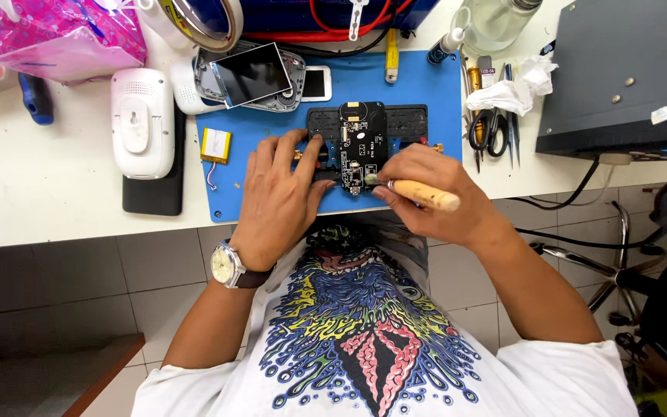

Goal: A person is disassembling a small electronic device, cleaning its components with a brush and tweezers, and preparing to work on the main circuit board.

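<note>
A black circuit board (362, 143) sits clamped in a black holder (411, 122) on a blue work mat (272, 127). My left hand (279, 193) rests flat on the mat, its fingers pressing the holder's left side beside the board. My right hand (426, 193) grips a wooden-handled tool (426, 194), whose tip touches the board's lower edge. A wristwatch (228, 266) is on my left wrist.
A white device shell (142, 122), a small yellow battery (215, 145) and an opened device with a dark screen (250, 75) lie left of the board. Scissors and tweezers (492, 127) lie right. A dark grey box (627, 73) stands at far right, and a tape roll (202, 19) at the back.
</note>
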